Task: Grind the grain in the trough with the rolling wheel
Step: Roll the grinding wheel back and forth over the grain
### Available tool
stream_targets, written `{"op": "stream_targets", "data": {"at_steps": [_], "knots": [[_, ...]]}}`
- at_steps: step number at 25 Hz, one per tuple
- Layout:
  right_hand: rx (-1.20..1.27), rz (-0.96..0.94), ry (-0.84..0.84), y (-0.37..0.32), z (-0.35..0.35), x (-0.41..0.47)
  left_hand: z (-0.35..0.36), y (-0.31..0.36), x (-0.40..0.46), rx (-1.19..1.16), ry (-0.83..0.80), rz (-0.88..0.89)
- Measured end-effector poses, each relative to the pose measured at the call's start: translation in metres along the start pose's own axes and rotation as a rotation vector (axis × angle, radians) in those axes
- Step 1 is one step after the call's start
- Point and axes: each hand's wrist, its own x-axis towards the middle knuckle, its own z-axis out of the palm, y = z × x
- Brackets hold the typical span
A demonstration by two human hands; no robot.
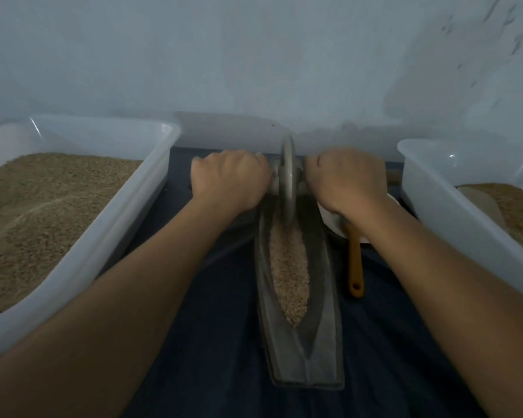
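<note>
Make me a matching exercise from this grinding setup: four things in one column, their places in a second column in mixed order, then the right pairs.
Things:
1. rolling wheel
2. orange-handled utensil
3. left bin
4. grain

Places:
A. lying to the right of the trough
B. at the far end of the trough, between the left hand and right hand
C. inside the trough's channel
D. at the left edge of the table, holding brown material

Pairs: 1-B, 2-A, 3-D, 4-C
</note>
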Motion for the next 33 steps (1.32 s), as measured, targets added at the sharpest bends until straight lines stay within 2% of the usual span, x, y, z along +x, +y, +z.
{"op": "stream_targets", "data": {"at_steps": [4,7,9,11,14,18,21,24,27,30,33], "knots": [[0.035,-0.069,0.040,-0.004,-0.016,-0.061,-0.010,0.003,-0.064,0.069,0.107,0.103],[0.015,-0.142,0.169,-0.006,-0.038,-0.118,-0.017,-0.004,-0.117,-0.122,0.211,0.114],[-0.045,-0.174,0.262,-0.005,-0.044,-0.134,-0.017,-0.005,-0.137,-0.165,0.308,0.117],[-0.021,-0.173,0.204,-0.003,-0.044,-0.128,-0.019,-0.004,-0.132,-0.150,0.268,0.120],[0.038,-0.098,-0.034,-0.006,-0.032,-0.084,-0.022,0.003,-0.084,0.025,0.062,0.082],[0.050,0.008,-0.044,0.002,-0.005,-0.017,-0.014,0.008,-0.013,0.028,-0.068,-0.049],[0.014,-0.001,-0.065,0.004,-0.005,-0.018,-0.010,0.008,-0.008,0.096,-0.031,0.009],[0.041,-0.039,-0.075,-0.003,-0.017,-0.061,-0.013,0.004,-0.057,0.066,0.081,0.113],[0.049,-0.101,0.050,-0.010,-0.039,-0.116,-0.022,-0.006,-0.117,-0.159,0.147,0.097],[0.061,-0.188,0.155,-0.006,-0.048,-0.136,-0.018,-0.010,-0.147,-0.213,0.276,0.140],[0.045,-0.149,0.020,-0.008,-0.041,-0.106,-0.019,-0.010,-0.122,-0.187,0.234,0.145]]}}
